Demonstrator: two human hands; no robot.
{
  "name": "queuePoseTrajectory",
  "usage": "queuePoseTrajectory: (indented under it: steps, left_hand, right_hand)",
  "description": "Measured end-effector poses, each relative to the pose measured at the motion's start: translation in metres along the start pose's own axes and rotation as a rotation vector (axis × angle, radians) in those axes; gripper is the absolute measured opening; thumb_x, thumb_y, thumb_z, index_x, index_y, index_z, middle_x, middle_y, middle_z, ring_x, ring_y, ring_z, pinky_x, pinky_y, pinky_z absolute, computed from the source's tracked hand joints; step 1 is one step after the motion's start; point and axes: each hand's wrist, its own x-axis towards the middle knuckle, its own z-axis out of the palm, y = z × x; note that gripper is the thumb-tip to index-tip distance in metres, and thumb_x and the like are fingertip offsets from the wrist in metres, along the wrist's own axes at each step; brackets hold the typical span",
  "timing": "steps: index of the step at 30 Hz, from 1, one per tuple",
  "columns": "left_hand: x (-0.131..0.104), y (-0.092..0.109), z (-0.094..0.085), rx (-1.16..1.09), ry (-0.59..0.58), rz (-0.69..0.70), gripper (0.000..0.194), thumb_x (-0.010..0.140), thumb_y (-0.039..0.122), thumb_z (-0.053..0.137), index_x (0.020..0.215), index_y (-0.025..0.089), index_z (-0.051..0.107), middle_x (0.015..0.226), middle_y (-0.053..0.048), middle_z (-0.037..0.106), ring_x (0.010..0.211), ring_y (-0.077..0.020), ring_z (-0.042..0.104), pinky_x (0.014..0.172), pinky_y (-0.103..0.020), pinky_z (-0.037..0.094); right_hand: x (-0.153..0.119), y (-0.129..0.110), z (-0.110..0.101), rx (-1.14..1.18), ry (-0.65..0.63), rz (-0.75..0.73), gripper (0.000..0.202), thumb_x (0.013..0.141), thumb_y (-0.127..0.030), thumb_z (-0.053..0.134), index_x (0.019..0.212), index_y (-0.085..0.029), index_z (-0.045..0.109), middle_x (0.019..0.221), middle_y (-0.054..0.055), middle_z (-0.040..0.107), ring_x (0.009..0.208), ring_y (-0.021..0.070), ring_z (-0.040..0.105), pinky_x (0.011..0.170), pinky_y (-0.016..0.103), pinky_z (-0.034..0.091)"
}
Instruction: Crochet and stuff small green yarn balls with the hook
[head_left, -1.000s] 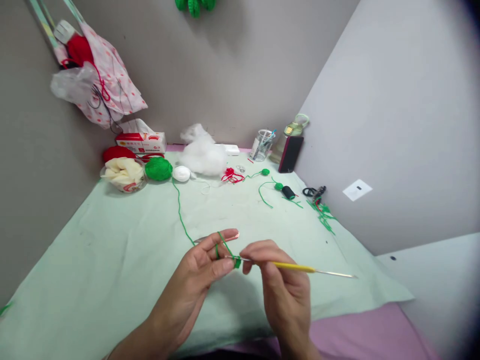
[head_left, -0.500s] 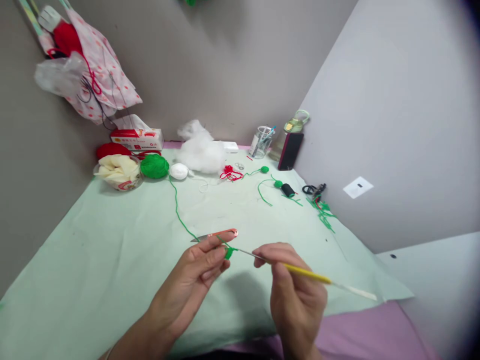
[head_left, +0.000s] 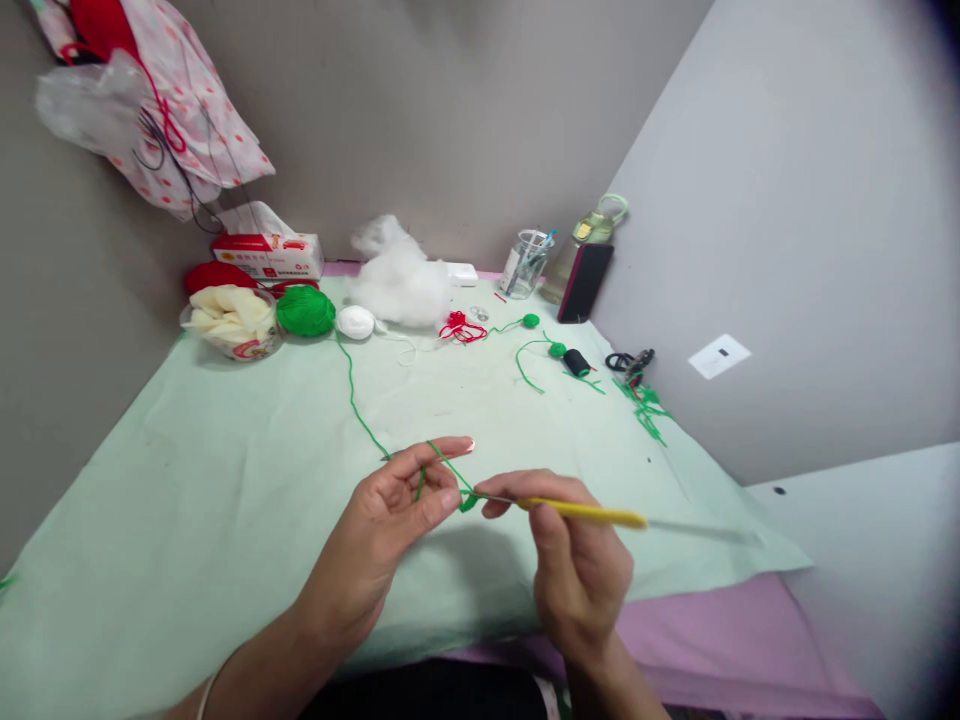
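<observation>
Between thumb and fingers, my left hand (head_left: pixel 390 510) pinches a small green crochet piece (head_left: pixel 469 502), and green yarn runs over its raised index finger. My right hand (head_left: pixel 577 550) is closed on a crochet hook (head_left: pixel 581 512) with a yellow handle. The hook's thin metal tip reaches the green piece; its exact place in the stitches is too small to tell. From the left hand the strand leads back to a green yarn ball (head_left: pixel 306 311). Scissors under the left hand are almost wholly hidden.
At the back stand a bowl with cream cloth (head_left: pixel 234 325), a tissue box (head_left: pixel 266 256), white stuffing (head_left: pixel 401 285), a glass jar (head_left: pixel 527 265), a bottle (head_left: pixel 596 235) and a phone (head_left: pixel 586 284). Small green balls, black thread (head_left: pixel 576 362) and yarn scraps (head_left: pixel 645 410) lie right.
My right hand has moved left, bringing the hook closer to my left hand. My left index finger is lifted, with yarn stretched from it to the hook. The view has tilted slightly downward.
</observation>
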Motion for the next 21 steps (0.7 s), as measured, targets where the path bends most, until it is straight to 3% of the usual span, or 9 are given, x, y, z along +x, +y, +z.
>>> queuePoseTrajectory:
  steps: [3,5,7,9,11,13,15,17,21]
  left_hand:
    - [-0.001,0.000,0.002,-0.087,-0.022,-0.024,0.044,0.083,0.034,0.083,0.125,0.029,0.072,0.081,0.004,0.055,0.078,-0.0115,0.047,0.086,-0.025,0.039]
    - [0.000,0.000,0.003,-0.206,-0.070,-0.122,0.047,0.084,0.033,0.082,0.129,0.024,0.071,0.069,0.007,0.048,0.061,-0.0075,0.034,0.086,-0.026,0.042]
    - [0.002,0.000,0.002,-0.292,-0.104,-0.187,0.045,0.086,0.031,0.079,0.128,0.019,0.072,0.059,0.011,0.036,0.055,-0.0067,0.019,0.091,-0.028,0.044]
    - [0.002,0.000,0.001,-0.298,-0.100,-0.179,0.041,0.087,0.029,0.078,0.126,0.018,0.073,0.054,0.012,0.031,0.054,-0.0073,0.018,0.094,-0.029,0.044]
    - [0.002,-0.001,0.001,-0.233,-0.079,-0.132,0.038,0.086,0.029,0.079,0.123,0.020,0.075,0.057,0.009,0.043,0.059,-0.0083,0.034,0.094,-0.027,0.043]
    - [0.002,-0.001,0.003,-0.156,-0.068,-0.082,0.037,0.084,0.030,0.080,0.121,0.024,0.076,0.075,0.002,0.061,0.078,-0.0123,0.052,0.094,-0.027,0.042]
    - [0.001,-0.002,0.006,-0.098,-0.061,-0.051,0.036,0.084,0.032,0.081,0.119,0.026,0.077,0.094,-0.002,0.068,0.096,-0.0172,0.057,0.096,-0.029,0.042]
    - [0.001,-0.003,0.008,-0.073,-0.032,-0.036,0.035,0.084,0.033,0.081,0.118,0.026,0.077,0.096,-0.002,0.067,0.099,-0.0182,0.057,0.096,-0.030,0.042]
    - [0.003,-0.005,0.010,-0.150,0.000,-0.066,0.040,0.082,0.034,0.084,0.120,0.024,0.077,0.081,0.002,0.059,0.072,-0.0092,0.047,0.084,-0.023,0.044]
  right_hand:
    - [-0.004,0.002,0.001,-0.343,-0.074,-0.314,0.034,0.097,-0.012,0.060,0.127,-0.026,0.068,0.112,0.009,0.076,0.097,0.0206,0.073,0.079,0.032,0.061]
    - [-0.005,0.002,0.004,-0.365,-0.048,-0.353,0.035,0.096,-0.010,0.061,0.126,-0.026,0.070,0.116,0.010,0.075,0.102,0.0210,0.072,0.081,0.032,0.061]
    - [-0.004,0.002,0.007,-0.170,0.047,-0.228,0.030,0.100,-0.012,0.055,0.121,-0.026,0.072,0.108,0.008,0.074,0.093,0.0183,0.071,0.078,0.032,0.059]
    - [-0.001,0.001,0.010,0.108,0.134,-0.058,0.027,0.104,-0.016,0.049,0.114,-0.025,0.073,0.097,0.005,0.073,0.080,0.0155,0.067,0.072,0.031,0.058]
    - [0.003,0.000,0.013,0.298,0.144,0.054,0.026,0.105,-0.019,0.049,0.108,-0.025,0.074,0.096,0.004,0.072,0.075,0.0143,0.065,0.068,0.030,0.056]
    - [0.007,0.000,0.016,0.347,0.098,0.093,0.025,0.104,-0.020,0.051,0.107,-0.026,0.075,0.101,0.005,0.074,0.078,0.0146,0.066,0.068,0.030,0.057]
    - [0.007,0.000,0.016,0.286,0.069,0.064,0.025,0.104,-0.017,0.052,0.109,-0.026,0.075,0.103,0.005,0.076,0.082,0.0156,0.068,0.071,0.030,0.059]
    - [0.005,0.000,0.016,0.137,0.052,-0.011,0.027,0.101,-0.012,0.053,0.113,-0.026,0.073,0.101,0.005,0.076,0.086,0.0164,0.070,0.074,0.031,0.060]
    - [-0.006,0.004,0.014,-0.292,0.017,-0.239,0.040,0.095,-0.006,0.061,0.127,-0.028,0.071,0.113,0.008,0.074,0.098,0.0209,0.072,0.080,0.034,0.062]
